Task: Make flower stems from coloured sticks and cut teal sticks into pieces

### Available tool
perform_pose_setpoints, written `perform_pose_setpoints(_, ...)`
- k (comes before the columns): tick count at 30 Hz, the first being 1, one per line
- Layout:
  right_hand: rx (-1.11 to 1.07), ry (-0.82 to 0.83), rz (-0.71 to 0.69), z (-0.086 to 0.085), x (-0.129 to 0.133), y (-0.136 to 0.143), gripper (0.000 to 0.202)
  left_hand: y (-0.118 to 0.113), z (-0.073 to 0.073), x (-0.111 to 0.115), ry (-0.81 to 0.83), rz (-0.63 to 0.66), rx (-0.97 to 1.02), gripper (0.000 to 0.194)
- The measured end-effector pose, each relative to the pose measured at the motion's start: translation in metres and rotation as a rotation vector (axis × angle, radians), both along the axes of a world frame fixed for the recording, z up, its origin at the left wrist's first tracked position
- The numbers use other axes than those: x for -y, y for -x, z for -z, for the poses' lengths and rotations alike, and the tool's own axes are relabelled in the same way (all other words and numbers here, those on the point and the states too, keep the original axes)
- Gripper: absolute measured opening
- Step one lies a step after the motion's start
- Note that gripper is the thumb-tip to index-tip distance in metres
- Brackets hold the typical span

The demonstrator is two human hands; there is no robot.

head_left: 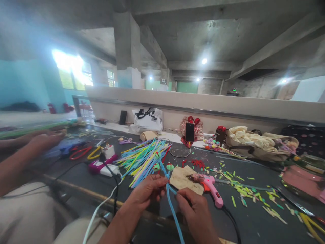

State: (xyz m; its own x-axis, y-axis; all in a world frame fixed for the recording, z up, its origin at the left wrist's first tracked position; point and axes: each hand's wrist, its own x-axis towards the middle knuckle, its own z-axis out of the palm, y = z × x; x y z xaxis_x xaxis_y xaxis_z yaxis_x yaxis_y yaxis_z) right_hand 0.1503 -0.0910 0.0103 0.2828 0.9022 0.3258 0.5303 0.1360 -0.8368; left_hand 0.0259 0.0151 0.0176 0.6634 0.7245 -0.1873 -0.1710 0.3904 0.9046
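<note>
Pinched in the fingers of my left hand is a stalk of light blue pipe cleaners. Three small green and white buds with red bits branch from its top, and a long blue end hangs down toward me. My right hand is closed on a blue strand that leaves the stalk just below the left fingertips; its fingers partly hide the strand. Behind my hands lies a spread bundle of multicoloured pipe cleaners. A pink glue gun rests on a brown cloth-like piece beyond the right hand.
Cut green and yellow pieces litter the right side, near scissors and a pink-filled jar. A power strip with cables lies left. A phone stands at the back. Another person's hands are at far left.
</note>
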Motion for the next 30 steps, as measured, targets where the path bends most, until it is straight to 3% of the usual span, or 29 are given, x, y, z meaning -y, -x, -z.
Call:
perform_pose_setpoints(7,-0.072,0.003,0.002,0.004,-0.001,-0.005,0.022,-0.003,-0.001,0.003,-0.136,-0.066,-0.027,0.019)
perform_pose_setpoints(11,-0.248,0.079,-0.103,0.003,-0.008,-0.003,0.016,-0.007,0.002,0.007,-0.197,-0.080,-0.026,0.016)
perform_pose_setpoints(16,-0.425,0.135,-0.159,0.004,-0.019,0.001,0.018,-0.013,0.001,0.018,-0.225,-0.079,-0.050,0.019)
perform_pose_setpoints(21,-0.635,0.151,-0.232,0.005,-0.021,-0.005,0.025,-0.014,-0.001,0.026,-0.161,-0.132,0.072,0.016)
perform_pose_setpoints(27,-0.864,0.182,-0.307,-0.005,-0.015,-0.027,0.025,-0.010,-0.002,0.027,-0.140,0.018,0.108,0.035)
perform_pose_setpoints(30,-0.942,0.226,-0.337,-0.007,-0.007,-0.036,0.022,-0.011,-0.003,0.028,-0.106,0.054,0.068,0.035)
